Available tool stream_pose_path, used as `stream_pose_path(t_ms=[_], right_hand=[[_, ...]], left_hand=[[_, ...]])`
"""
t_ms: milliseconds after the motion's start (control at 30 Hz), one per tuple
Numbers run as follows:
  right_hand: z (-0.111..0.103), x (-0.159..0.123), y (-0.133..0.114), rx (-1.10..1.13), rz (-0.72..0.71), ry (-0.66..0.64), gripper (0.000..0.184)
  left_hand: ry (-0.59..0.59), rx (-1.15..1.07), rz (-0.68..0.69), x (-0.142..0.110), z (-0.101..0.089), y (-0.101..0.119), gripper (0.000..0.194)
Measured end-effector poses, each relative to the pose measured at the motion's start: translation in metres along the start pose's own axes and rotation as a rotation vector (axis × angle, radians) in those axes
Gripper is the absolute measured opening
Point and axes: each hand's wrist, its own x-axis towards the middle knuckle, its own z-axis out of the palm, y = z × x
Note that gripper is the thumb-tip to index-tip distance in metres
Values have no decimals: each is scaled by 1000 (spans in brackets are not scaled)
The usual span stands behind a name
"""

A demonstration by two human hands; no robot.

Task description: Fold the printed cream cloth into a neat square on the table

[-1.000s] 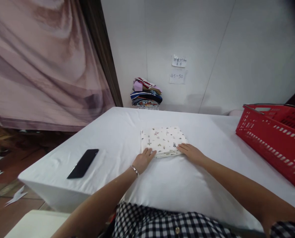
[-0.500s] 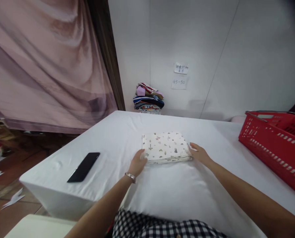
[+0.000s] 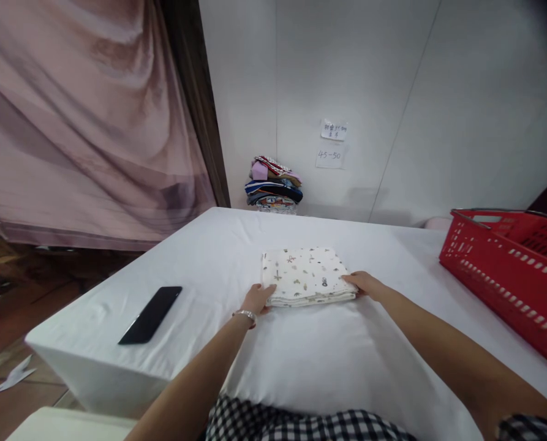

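And the near corners are taken! The folded white cotton cloth printed with small plant-like motifs (image 3: 306, 275) is pinched at its near left corner by the left hand (image 3: 258, 299), the thumb laid on top, the fingers curled low at the edge. The near right corner is gripped likewise by the right hand (image 3: 363, 285), its fingers drawn close together; how far either set is tucked beneath is hidden. A silver-coloured bracelet (image 3: 246, 316) is worn on the left wrist.

The cloth is seen squared up in the middle of the white-draped table (image 3: 209, 263), its stacked layers shown along the near edge.

Up on the pale wall panel (image 3: 347, 55), "45-50" can be read on the lower white paper sheet (image 3: 330, 157); on the upper white paper sheet (image 3: 333, 130) handwritten characters are shown, too small to be made out surely.

Over to the right, the red slotted plastic basket with a metal handle (image 3: 498, 269) is set on the table, well apart from the cloth. Its slotted inner wall can be seen, but its bottom is hidden.
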Motion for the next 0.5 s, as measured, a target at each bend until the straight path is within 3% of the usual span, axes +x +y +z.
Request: stream_pose_path(t_ms=[100,267,400,500], right_hand=[[1,-7,-7,-9,-1,34,45],[4,-25,-13,68,-42,61,69],[6,-35,-2,289,-67,-40,92],[7,-42,8,382,-136,-32,95]], left_hand=[[11,28,48,4,3,-6,79],[20,-14,76,6,4,-13,76],[1,-104,76,-8,0,-9,76],[-28,-189,118,-22,-5,-9,73]])
